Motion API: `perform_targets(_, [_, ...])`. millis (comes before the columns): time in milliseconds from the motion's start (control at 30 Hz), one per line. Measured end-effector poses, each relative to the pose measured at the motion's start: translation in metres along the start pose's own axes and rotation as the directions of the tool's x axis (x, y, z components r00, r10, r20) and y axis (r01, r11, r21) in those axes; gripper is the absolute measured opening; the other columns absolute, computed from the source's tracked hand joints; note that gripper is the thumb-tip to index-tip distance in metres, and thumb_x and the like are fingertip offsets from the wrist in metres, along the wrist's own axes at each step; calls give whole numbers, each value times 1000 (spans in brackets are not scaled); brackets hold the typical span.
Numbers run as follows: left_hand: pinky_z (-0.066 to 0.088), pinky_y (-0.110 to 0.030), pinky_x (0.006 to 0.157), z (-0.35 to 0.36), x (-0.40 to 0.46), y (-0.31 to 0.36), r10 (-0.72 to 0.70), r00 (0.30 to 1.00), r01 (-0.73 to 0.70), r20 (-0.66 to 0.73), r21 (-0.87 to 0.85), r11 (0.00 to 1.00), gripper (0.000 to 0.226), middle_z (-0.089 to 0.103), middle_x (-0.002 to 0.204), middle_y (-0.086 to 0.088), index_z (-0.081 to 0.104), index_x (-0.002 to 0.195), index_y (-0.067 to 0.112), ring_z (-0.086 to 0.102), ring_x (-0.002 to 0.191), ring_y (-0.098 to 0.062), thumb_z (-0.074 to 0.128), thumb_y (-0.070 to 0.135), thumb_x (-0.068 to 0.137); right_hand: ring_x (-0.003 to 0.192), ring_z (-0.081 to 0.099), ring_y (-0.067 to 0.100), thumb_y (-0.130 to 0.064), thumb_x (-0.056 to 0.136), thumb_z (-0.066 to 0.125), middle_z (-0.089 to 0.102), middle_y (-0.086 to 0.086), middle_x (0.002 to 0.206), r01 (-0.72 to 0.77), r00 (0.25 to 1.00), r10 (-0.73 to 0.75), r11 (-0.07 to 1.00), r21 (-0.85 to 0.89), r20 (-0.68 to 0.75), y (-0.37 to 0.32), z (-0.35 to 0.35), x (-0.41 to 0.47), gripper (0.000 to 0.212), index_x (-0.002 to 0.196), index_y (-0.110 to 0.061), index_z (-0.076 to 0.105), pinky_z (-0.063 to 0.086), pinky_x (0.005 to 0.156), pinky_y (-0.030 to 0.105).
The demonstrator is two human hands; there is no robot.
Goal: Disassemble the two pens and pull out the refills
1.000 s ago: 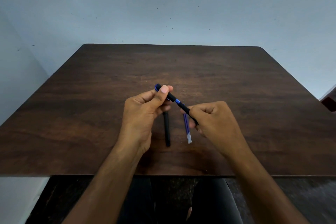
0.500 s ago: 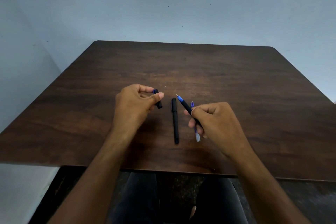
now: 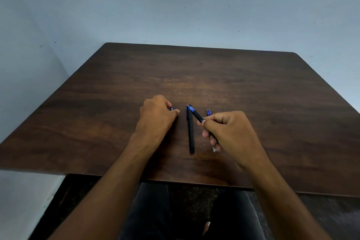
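My right hand (image 3: 231, 132) grips an uncapped black pen (image 3: 195, 115) with a blue tip, its point aimed up and left. My left hand (image 3: 157, 117) is lowered to the dark wooden table (image 3: 253, 87) and pinches a small black and blue pen cap (image 3: 172, 109), mostly hidden by the fingers. A second capped black pen (image 3: 191, 134) lies on the table between my hands. Blue refills (image 3: 208, 112) lie behind my right hand, largely covered by it.
The table's front edge (image 3: 194, 182) runs just above my lap. A pale blue wall (image 3: 175, 6) stands behind the table and on the left. Dark floor shows below.
My left hand pulled the cap off the pen, carried it left and lowered it to the table. My right hand kept the uncapped pen and shifted slightly right.
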State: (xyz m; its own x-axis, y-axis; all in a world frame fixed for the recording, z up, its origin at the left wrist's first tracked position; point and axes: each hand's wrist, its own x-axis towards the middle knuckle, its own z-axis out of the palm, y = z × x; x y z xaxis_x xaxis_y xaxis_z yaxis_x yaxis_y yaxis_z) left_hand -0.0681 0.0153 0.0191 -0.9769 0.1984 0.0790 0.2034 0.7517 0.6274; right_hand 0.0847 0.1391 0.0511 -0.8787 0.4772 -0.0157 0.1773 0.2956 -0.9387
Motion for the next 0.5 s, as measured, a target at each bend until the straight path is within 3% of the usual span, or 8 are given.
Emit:
perform_targets(200, [30,-18,48,-2,-2,-4,-10,1000,10,-14,-18,1000,25,43,71,17,66,88,29,46,64,1,79,47,78,40,52,3,-14,91,65,67,-3,54,-2,1000,2,1000,-3,-15,0,1,0,25,68,-16,76,41,42,17])
perform_targets(367, [55,-30,69,-6,-8,-7,-9,1000,7,-24,-80,997,25,65,89,4,67,91,27,65,81,-14,79,46,79,43,54,6,-16,91,65,68,-2,56,-14,1000,14,1000,-2,-10,2,3,1,26,67,-16,75,43,44,22])
perform_targets(500, [55,-29,70,-11,-13,-6,-8,1000,5,-29,-108,994,26,67,89,3,68,96,25,64,80,-11,78,43,81,44,54,7,-16,90,65,69,0,58,-15,1000,15,1000,4,-11,3,5,0,23,69,-13,76,43,45,23])
